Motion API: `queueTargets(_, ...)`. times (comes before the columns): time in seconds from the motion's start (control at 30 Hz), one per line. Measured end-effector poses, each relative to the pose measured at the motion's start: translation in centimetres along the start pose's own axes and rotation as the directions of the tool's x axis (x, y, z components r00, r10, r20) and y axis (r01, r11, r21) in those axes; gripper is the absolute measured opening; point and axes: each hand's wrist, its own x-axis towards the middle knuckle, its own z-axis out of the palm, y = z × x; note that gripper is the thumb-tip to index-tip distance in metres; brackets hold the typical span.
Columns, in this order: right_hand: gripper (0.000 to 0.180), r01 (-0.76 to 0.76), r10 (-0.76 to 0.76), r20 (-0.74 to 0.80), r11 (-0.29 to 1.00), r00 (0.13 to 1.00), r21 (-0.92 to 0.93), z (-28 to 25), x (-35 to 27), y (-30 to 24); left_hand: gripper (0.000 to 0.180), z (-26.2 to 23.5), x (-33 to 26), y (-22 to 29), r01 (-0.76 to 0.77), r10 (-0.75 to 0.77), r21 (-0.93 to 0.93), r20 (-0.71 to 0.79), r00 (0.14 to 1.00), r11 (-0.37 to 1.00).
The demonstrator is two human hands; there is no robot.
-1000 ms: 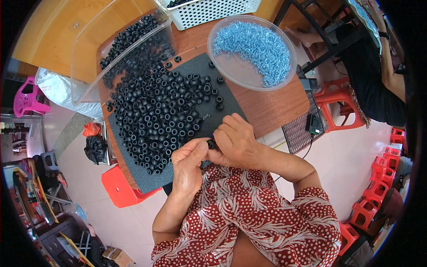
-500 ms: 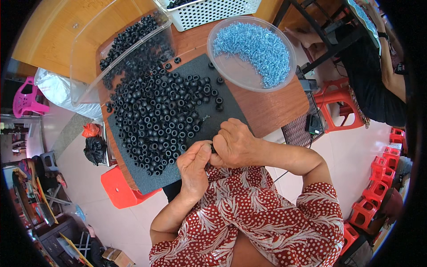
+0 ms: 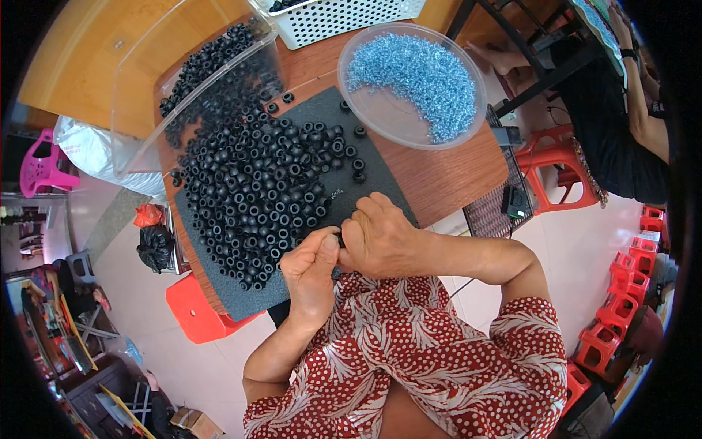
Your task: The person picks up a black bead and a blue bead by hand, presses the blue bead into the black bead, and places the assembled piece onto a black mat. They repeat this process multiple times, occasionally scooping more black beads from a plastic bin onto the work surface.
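Observation:
My left hand (image 3: pixel 313 269) and my right hand (image 3: pixel 380 235) meet at the near edge of a dark foam mat (image 3: pixel 351 192), fingertips pinched together on a small black rubber ring (image 3: pixel 338 238) that is mostly hidden between them. A large heap of the same black rings (image 3: pixel 256 190) covers the mat just beyond my hands. A round clear bowl (image 3: pixel 380 110) with small blue pieces (image 3: pixel 428 77) sits at the far right of the table.
A clear plastic bin (image 3: pixel 146 102) tipped on its side spills black rings onto the mat. A white perforated basket (image 3: pixel 344 16) stands at the far edge. A red stool (image 3: pixel 197 314) is under the table; another person (image 3: pixel 629 124) sits at the right beside stacked red stools (image 3: pixel 621 307).
Both hands have stayed together at the mat's near edge, shifting slightly toward me while the fingers work the ring. The heap and bowl have not moved.

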Motion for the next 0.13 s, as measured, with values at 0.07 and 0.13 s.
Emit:
queueTargets(0.07,0.026,0.002,-0.001,0.018,1.0,1.0,-0.026,0.01,-0.16,-0.03,0.024,-0.16,0.18,-0.66,-0.015,0.015,0.031,-0.004,1.0,0.999)
queueTargets(0.13,0.026,-0.013,0.014,0.036,1.0,0.999,-0.021,0.04,-0.33,-0.04,0.021,-0.07,0.31,-0.74,-0.04,0.04,0.057,0.0,0.999,0.998)
